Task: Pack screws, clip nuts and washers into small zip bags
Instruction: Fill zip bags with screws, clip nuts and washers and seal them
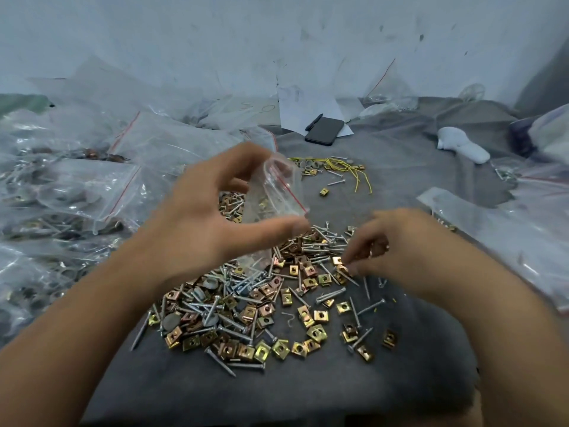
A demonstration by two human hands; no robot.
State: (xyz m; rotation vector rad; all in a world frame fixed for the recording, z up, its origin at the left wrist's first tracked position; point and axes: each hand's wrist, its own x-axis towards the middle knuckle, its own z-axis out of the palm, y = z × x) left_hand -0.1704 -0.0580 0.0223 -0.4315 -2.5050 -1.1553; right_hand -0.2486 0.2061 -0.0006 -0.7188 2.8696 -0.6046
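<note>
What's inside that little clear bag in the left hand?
Through the small zip bag in the left hand, a brass-coloured clip nut shows. Blur and fingers hide any other contents.

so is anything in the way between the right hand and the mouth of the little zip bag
Nothing visible. The left hand holds the small zip bag open above the pile of screws and clip nuts, and only open air lies between its mouth and the right hand.

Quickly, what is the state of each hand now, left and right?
Left hand: holds a small zip bag, mouth open.
Right hand: fingers reach into the screws and clip nuts; whether they pinch one cannot be told.
</note>
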